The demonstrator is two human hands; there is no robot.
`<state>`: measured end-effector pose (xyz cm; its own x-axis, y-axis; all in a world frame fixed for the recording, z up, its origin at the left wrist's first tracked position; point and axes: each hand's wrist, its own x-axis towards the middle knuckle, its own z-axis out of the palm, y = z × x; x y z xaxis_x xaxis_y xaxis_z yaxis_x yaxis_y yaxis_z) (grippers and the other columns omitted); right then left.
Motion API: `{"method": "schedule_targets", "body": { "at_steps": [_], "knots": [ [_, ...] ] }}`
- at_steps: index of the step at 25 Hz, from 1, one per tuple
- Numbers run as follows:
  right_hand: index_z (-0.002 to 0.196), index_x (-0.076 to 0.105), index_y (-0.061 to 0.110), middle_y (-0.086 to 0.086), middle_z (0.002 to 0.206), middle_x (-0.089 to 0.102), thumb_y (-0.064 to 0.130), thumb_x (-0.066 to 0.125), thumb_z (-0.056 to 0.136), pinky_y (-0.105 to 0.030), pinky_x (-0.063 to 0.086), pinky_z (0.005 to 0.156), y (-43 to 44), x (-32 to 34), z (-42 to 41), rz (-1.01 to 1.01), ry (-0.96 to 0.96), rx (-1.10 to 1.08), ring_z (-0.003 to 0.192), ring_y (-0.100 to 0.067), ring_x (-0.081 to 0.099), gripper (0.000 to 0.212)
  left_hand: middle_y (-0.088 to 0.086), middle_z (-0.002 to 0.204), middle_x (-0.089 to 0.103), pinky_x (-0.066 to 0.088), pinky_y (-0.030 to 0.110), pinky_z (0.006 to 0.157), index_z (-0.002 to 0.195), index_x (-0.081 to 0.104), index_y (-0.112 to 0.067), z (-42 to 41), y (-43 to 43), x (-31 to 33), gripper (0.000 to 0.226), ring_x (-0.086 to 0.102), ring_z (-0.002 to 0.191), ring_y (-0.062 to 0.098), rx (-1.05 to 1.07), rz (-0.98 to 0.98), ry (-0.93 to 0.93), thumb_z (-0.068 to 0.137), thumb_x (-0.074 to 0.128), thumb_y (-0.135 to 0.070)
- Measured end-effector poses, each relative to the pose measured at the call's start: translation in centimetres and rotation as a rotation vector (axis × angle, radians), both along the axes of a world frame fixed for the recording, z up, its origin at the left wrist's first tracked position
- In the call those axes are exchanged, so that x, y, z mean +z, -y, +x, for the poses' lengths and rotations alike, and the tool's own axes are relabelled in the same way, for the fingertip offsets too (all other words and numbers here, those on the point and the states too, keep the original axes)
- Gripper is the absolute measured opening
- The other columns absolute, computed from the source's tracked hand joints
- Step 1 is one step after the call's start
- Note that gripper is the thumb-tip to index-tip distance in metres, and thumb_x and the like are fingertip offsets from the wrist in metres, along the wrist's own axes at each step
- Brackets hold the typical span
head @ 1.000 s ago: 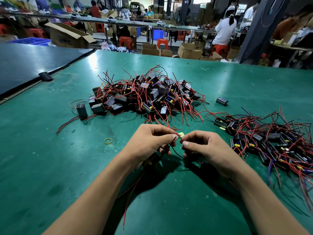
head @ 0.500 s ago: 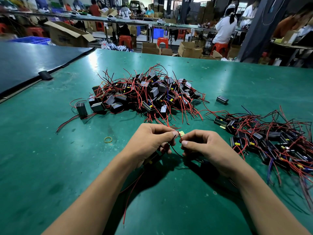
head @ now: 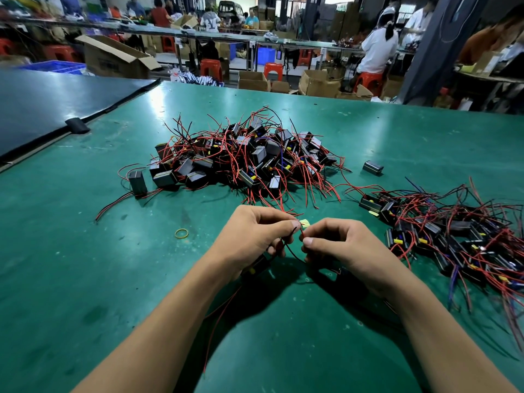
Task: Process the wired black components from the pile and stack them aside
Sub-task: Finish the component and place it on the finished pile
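The green worktop (head: 85, 265), pile (head: 249, 157) and side stack (head: 453, 239) look unchanged to me. My left hand (head: 249, 236) and right hand (head: 343, 245) still pinch the wire ends (head: 297, 230), now slightly apart.

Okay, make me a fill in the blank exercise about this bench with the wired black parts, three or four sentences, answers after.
1. The left hand and right hand each pinch a thin ____.
2. The rubber band left of the hands is ____.
3. The table has a ____ surface.
4. The far pile is straight ahead; the other pile lies to the person's ____.

Missing words: wire; yellow; green; right.
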<state>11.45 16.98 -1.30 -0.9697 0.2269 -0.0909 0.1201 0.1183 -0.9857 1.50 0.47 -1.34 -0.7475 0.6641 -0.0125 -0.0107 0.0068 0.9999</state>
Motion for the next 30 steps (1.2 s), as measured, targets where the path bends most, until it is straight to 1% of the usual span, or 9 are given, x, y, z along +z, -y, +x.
{"method": "schedule_targets", "body": {
  "at_steps": [4, 6, 8, 11, 17, 20, 25, 27, 30],
  "knots": [
    [0.093, 0.074, 0.012, -0.002, 0.078, 0.073, 0.013, 0.071, 0.091, -0.026, 0.056, 0.068, 0.09, 0.20, 0.11, 0.128, -0.037, 0.019, 0.068, -0.013, 0.068, 0.004, 0.003, 0.060, 0.064, 0.041, 0.019, 0.050, 0.078, 0.077, -0.011, 0.19, 0.00, 0.09, 0.008, 0.050, 0.054, 0.015, 0.051, -0.004, -0.138, 0.085, 0.073, -0.012],
    [0.097, 0.074, 0.019, 0.000, 0.083, 0.075, 0.020, 0.072, 0.091, -0.031, 0.058, 0.075, 0.18, 0.27, 0.09, 0.260, -0.133, -0.043, 0.072, -0.014, 0.070, 0.007, 0.004, 0.060, 0.061, 0.042, 0.018, 0.050, 0.081, 0.076, -0.007, 0.30, -0.05, 0.05, 0.007, 0.048, 0.053, 0.014, 0.055, 0.010, -0.171, 0.086, 0.072, -0.010],
    [0.099, 0.074, 0.024, 0.002, 0.085, 0.076, 0.023, 0.073, 0.090, -0.028, 0.059, 0.073, 0.34, 0.39, 0.08, 0.311, -0.225, -0.072, 0.074, -0.014, 0.072, 0.009, 0.003, 0.060, 0.061, 0.044, 0.022, 0.050, 0.083, 0.076, -0.006, 0.36, -0.07, 0.04, 0.006, 0.048, 0.052, 0.014, 0.051, 0.024, -0.180, 0.086, 0.071, -0.009],
    [0.098, 0.075, 0.025, 0.001, 0.084, 0.076, 0.017, 0.073, 0.090, -0.022, 0.054, 0.070, 0.47, 0.38, 0.07, 0.309, -0.266, -0.052, 0.072, -0.010, 0.069, 0.012, 0.003, 0.059, 0.062, 0.045, 0.022, 0.049, 0.082, 0.076, -0.008, 0.35, -0.10, 0.06, 0.005, 0.048, 0.051, 0.012, 0.056, 0.054, -0.158, 0.085, 0.072, -0.007],
    [0.099, 0.073, 0.023, -0.006, 0.085, 0.075, 0.013, 0.073, 0.089, -0.034, 0.058, 0.077, 0.45, 0.31, 0.11, 0.277, -0.257, -0.076, 0.074, -0.014, 0.069, 0.014, 0.007, 0.063, 0.065, 0.045, 0.022, 0.052, 0.082, 0.078, -0.011, 0.45, -0.05, 0.03, 0.005, 0.051, 0.058, 0.016, 0.042, 0.066, -0.137, 0.084, 0.074, -0.008],
    [0.100, 0.072, 0.022, -0.006, 0.083, 0.075, 0.011, 0.073, 0.089, -0.030, 0.058, 0.075, 0.42, 0.38, 0.15, 0.259, -0.258, -0.069, 0.073, -0.013, 0.068, 0.016, 0.016, 0.071, 0.069, 0.045, 0.020, 0.057, 0.081, 0.078, -0.014, 0.55, -0.12, 0.20, 0.007, 0.054, 0.064, 0.016, 0.045, 0.053, -0.148, 0.083, 0.075, -0.009],
    [0.097, 0.073, 0.021, -0.004, 0.081, 0.075, 0.011, 0.074, 0.088, -0.030, 0.056, 0.074, 0.48, 0.24, 0.00, 0.272, -0.253, -0.083, 0.071, -0.014, 0.069, 0.013, -0.001, 0.058, 0.061, 0.040, 0.017, 0.048, 0.081, 0.077, -0.012, 0.78, -0.23, 0.33, 0.008, 0.047, 0.052, 0.010, 0.068, 0.024, -0.187, 0.086, 0.071, -0.008],
    [0.094, 0.074, 0.021, -0.002, 0.082, 0.076, 0.017, 0.074, 0.089, -0.031, 0.057, 0.073, 0.51, 0.35, 0.08, 0.301, -0.274, -0.094, 0.071, -0.015, 0.072, 0.007, -0.001, 0.056, 0.058, 0.036, 0.016, 0.046, 0.083, 0.076, -0.009, 0.76, -0.20, 0.28, 0.006, 0.044, 0.050, 0.010, 0.086, -0.009, -0.264, 0.087, 0.071, -0.009],
    [0.085, 0.074, 0.024, 0.001, 0.075, 0.074, 0.028, 0.074, 0.088, -0.031, 0.057, 0.067, 0.90, 0.56, 0.28, 0.386, -0.311, -0.145, 0.065, -0.016, 0.071, 0.005, -0.010, 0.047, 0.051, 0.031, 0.014, 0.045, 0.082, 0.076, -0.008, 0.85, -0.13, 0.16, 0.008, 0.038, 0.044, 0.002, 0.084, -0.054, -0.430, 0.086, 0.070, -0.008]
  ]
}}
